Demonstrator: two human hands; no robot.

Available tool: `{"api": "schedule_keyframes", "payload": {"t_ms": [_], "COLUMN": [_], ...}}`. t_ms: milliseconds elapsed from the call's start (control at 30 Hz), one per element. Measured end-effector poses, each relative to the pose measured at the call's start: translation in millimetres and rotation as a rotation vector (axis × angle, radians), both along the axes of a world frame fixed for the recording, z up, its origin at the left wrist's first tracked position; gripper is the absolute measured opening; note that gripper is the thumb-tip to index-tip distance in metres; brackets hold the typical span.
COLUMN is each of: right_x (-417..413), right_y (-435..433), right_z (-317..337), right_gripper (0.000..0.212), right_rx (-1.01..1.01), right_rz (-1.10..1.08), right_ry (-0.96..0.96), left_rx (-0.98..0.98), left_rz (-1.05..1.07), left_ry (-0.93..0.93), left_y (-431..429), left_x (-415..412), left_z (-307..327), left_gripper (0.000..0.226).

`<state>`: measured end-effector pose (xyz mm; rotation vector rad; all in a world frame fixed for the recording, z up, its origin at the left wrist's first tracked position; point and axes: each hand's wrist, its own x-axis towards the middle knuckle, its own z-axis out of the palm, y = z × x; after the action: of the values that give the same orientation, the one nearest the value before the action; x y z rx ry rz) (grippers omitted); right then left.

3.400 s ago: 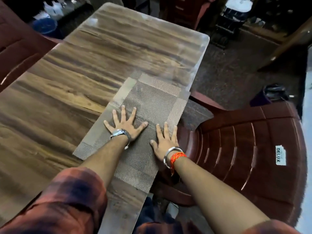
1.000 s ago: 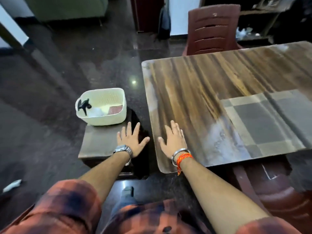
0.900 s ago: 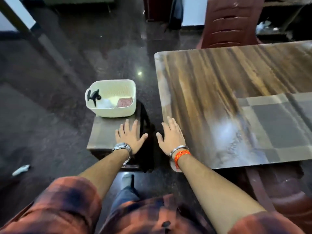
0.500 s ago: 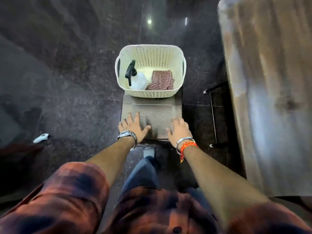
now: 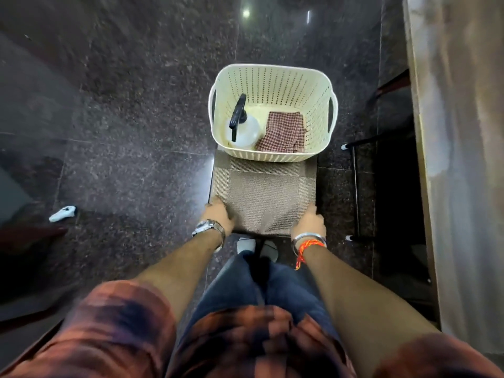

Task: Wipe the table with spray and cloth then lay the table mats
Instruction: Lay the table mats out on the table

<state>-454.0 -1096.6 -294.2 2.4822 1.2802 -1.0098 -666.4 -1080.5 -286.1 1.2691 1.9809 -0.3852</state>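
Both hands have left their flat, spread-fingered rest on top and slid out to the edges. Now the left fingers (image 5: pixel 215 203) are curled over the near left corner and the right fingers (image 5: pixel 311 209) are hooked on the near right edge. The frame is soft, so I cannot tell how far they tuck underneath. The left hand (image 5: pixel 218 215) and right hand (image 5: pixel 309 222) are each clamped on the grey-brown woven table mat (image 5: pixel 264 195). It lies on a low dark stool (image 5: pixel 268 235) between the person's feet and the floor beyond. Its far end is pinned under a cream perforated plastic basket (image 5: pixel 272 70). In the basket stand a clear spray bottle with a black trigger (image 5: pixel 244 129) and a red-and-white checked cloth (image 5: pixel 282 132). The wood-grain table (image 5: pixel 458 105) runs down the right side, well apart. The mat looks light and bendy, with enough body to hold flat. Its weave should give a sure grip, so these two near corners are a good hold. I'd draw it back low and level, since lifting could tip the basket.
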Motion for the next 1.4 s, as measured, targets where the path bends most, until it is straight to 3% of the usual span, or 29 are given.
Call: {"api": "schedule_keyframes", "payload": {"t_ms": [100, 200, 300, 467, 633, 767, 900, 1067, 1233, 1400], "right_x": [-10, -25, -58, -131, -209, -267, -315, -365, -392, -390], "right_y": [8, 14, 25, 46, 87, 120, 154, 188, 228, 276], "right_z": [27, 55, 85, 129, 153, 167, 176, 201, 221, 228], "right_gripper": [0.05, 0.039, 0.033, 0.024, 0.022, 0.024, 0.024, 0.02, 0.018, 0.02], "right_rx": [0.051, 0.079, 0.098, 0.126, 0.266, 0.406, 0.52, 0.673, 0.754, 0.777], "right_rz": [0.204, 0.388, 0.523, 0.579, 0.589, 0.583, 0.532, 0.481, 0.518, 0.407], "right_ry": [-0.085, -0.066, 0.041, 0.375, 0.477, 0.397, 0.312, 0.183, 0.052, -0.056], "left_rx": [0.101, 0.093, 0.071, 0.049, 0.284, 0.445, 0.48, 0.57, 0.61, 0.646], "left_rz": [-0.116, -0.127, -0.152, -0.22, -0.24, -0.288, -0.389, -0.51, -0.599, -0.733], "left_ry": [0.05, -0.028, -0.083, -0.075, 0.063, 0.058, -0.058, -0.064, -0.127, -0.12], "left_y": [6, 5, 10, 37, 66, 98, 143, 193, 242, 300], "left_x": [4, 2, -11, -66, -133, -191, -250, -299, -311, -299], "left_z": [28, 62, 94, 144, 172, 176, 186, 210, 221, 227], "left_gripper": [0.027, 0.019, 0.024, 0.025, 0.019, 0.031, 0.034, 0.037, 0.028, 0.033]}}
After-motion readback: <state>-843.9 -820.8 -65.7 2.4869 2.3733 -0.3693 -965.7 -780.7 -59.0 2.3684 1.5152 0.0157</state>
